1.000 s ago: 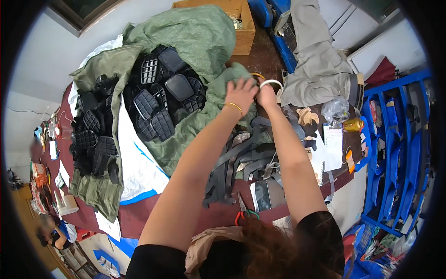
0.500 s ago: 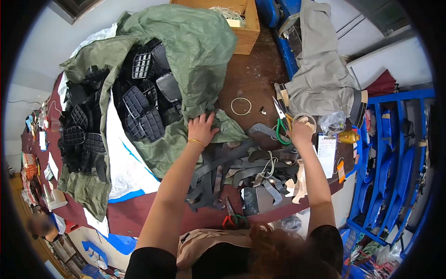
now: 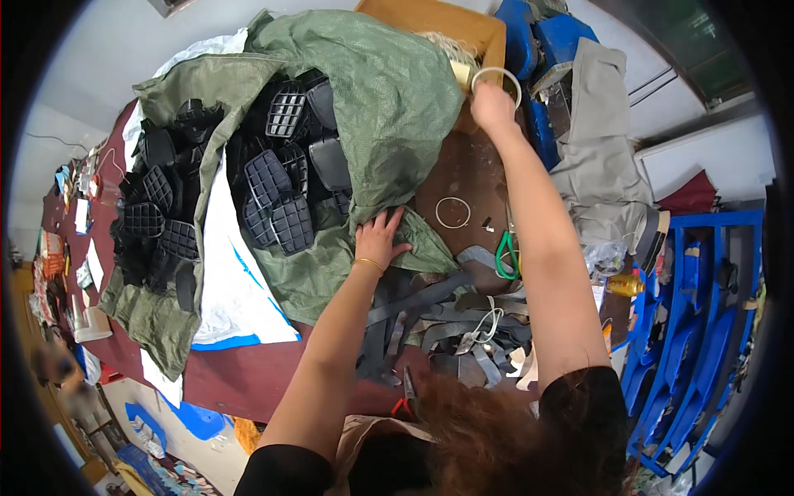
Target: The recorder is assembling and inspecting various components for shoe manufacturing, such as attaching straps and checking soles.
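My left hand (image 3: 379, 241) lies on the edge of a green woven sack (image 3: 372, 107), fingers apart and holding nothing. Black ribbed plastic pads (image 3: 291, 221) fill the open sack beside it. Far forward, my right hand (image 3: 494, 109) is closed on a pale ring (image 3: 498, 72), in front of a wooden box (image 3: 480, 29) that holds pale cord (image 3: 442, 41). A thinner cream loop (image 3: 452, 212) rests on the brown table between my hands. Green-handled scissors (image 3: 506, 255) lie partly behind my right forearm.
Grey strips (image 3: 422, 298) and a tied white cord (image 3: 490, 324) cover the near table. A grey cloth (image 3: 591, 132) drapes at the right, above a yellow bottle (image 3: 626, 285) and blue shelving (image 3: 703, 331). More pads sit in a second sack (image 3: 149, 331) at left.
My right hand has moved from beside the scissors forward to the wooden box, carrying the pale ring. My left hand stays on the sack. The whole view has shifted slightly.
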`<state>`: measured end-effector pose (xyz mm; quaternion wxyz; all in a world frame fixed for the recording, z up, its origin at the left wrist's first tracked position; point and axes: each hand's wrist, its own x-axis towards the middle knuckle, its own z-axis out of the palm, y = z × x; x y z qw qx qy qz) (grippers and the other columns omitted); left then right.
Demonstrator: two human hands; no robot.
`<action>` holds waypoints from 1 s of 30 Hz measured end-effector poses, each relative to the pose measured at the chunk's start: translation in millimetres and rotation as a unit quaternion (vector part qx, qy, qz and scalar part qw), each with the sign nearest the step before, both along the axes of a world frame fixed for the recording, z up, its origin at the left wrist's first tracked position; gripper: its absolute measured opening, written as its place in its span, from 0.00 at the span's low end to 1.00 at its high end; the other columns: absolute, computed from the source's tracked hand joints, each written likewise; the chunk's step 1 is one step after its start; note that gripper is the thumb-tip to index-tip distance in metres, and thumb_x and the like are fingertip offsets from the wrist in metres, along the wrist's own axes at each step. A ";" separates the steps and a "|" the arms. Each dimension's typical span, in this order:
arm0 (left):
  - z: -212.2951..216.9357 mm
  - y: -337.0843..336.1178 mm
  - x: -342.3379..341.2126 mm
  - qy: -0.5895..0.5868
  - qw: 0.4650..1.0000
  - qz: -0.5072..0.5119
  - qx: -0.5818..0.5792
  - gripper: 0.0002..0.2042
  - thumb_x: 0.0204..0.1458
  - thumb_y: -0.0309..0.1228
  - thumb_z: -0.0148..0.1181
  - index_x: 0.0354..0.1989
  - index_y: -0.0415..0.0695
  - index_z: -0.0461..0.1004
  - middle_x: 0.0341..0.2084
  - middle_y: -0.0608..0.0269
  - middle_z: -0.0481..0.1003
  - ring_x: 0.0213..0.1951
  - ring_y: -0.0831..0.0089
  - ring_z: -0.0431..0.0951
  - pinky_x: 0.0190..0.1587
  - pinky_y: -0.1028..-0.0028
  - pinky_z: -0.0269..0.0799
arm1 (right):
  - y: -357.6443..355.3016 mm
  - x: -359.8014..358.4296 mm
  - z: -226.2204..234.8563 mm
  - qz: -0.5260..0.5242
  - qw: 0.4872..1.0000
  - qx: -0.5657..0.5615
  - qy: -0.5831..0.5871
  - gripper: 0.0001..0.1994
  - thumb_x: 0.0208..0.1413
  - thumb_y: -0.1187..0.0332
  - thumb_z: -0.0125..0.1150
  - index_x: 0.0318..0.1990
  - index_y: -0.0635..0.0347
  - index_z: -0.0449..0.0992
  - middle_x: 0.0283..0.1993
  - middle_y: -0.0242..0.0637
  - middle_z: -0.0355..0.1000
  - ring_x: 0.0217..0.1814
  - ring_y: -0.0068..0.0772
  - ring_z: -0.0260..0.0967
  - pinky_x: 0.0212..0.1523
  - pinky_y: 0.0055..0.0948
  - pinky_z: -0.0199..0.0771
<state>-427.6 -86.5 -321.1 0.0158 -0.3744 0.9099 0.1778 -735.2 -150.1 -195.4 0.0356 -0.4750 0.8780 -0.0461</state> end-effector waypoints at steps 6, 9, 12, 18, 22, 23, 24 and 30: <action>-8.3 -2.9 2.8 0.026 1.000 0.002 0.005 0.42 0.35 0.51 0.65 0.63 0.63 0.54 0.54 0.63 0.61 0.50 0.57 0.66 0.52 0.54 0.61 | 68.6 56.3 34.1 0.050 0.996 -0.026 0.066 0.11 0.51 0.63 0.53 0.28 0.61 0.77 0.30 0.47 0.74 0.33 0.48 0.74 0.36 0.42 0.74; -11.5 -5.4 3.3 0.020 1.000 -0.002 0.011 0.42 0.35 0.51 0.66 0.62 0.62 0.55 0.55 0.62 0.61 0.50 0.56 0.66 0.51 0.54 0.62 | 103.3 92.3 59.0 0.070 0.996 0.020 0.060 0.17 0.47 0.55 0.59 0.23 0.63 0.77 0.25 0.49 0.73 0.31 0.49 0.73 0.33 0.42 0.73; -6.3 -11.9 5.1 0.016 0.999 -0.012 0.028 0.40 0.36 0.51 0.65 0.61 0.61 0.56 0.54 0.61 0.62 0.50 0.55 0.67 0.51 0.56 0.62 | 148.6 127.7 61.6 0.066 0.995 0.073 0.030 0.19 0.48 0.53 0.59 0.22 0.64 0.77 0.25 0.50 0.73 0.29 0.48 0.73 0.31 0.41 0.73; 14.7 -4.0 27.0 0.018 0.995 -0.093 0.043 0.30 0.44 0.46 0.60 0.57 0.51 0.62 0.55 0.56 0.62 0.52 0.55 0.66 0.52 0.59 0.62 | 193.8 175.4 24.8 0.055 0.998 0.001 0.026 0.15 0.49 0.58 0.58 0.21 0.62 0.77 0.20 0.45 0.72 0.24 0.46 0.73 0.28 0.39 0.73; 52.2 50.9 71.5 0.198 0.971 -0.115 -0.061 0.24 0.47 0.36 0.57 0.54 0.47 0.63 0.57 0.53 0.60 0.56 0.54 0.62 0.55 0.61 0.59 | 200.9 197.5 17.9 0.008 0.997 -0.074 0.020 0.18 0.51 0.56 0.56 0.21 0.64 0.73 0.19 0.47 0.71 0.24 0.48 0.73 0.28 0.42 0.73; 59.8 66.8 88.3 0.237 0.968 -0.082 -0.018 0.24 0.47 0.34 0.57 0.54 0.46 0.63 0.57 0.52 0.60 0.56 0.53 0.62 0.55 0.60 0.59 | 200.0 201.6 18.3 0.011 0.997 -0.078 0.014 0.18 0.51 0.56 0.56 0.21 0.64 0.73 0.19 0.47 0.71 0.24 0.48 0.73 0.28 0.42 0.73; 68.4 86.8 107.4 0.283 0.957 -0.052 0.022 0.24 0.47 0.32 0.58 0.54 0.46 0.63 0.57 0.51 0.60 0.56 0.52 0.62 0.55 0.60 0.60 | 205.1 208.9 25.2 0.001 0.996 -0.080 -0.035 0.18 0.53 0.55 0.54 0.26 0.64 0.74 0.21 0.48 0.72 0.25 0.50 0.72 0.29 0.43 0.72; 75.7 199.4 250.1 0.240 0.950 -0.029 0.199 0.14 0.50 0.31 0.55 0.45 0.41 0.69 0.50 0.48 0.66 0.47 0.49 0.70 0.47 0.63 0.68 | 304.7 277.5 24.2 0.014 0.906 -0.284 -0.314 0.21 0.61 0.59 0.42 0.55 0.63 0.64 0.49 0.55 0.68 0.53 0.54 0.64 0.53 0.41 0.63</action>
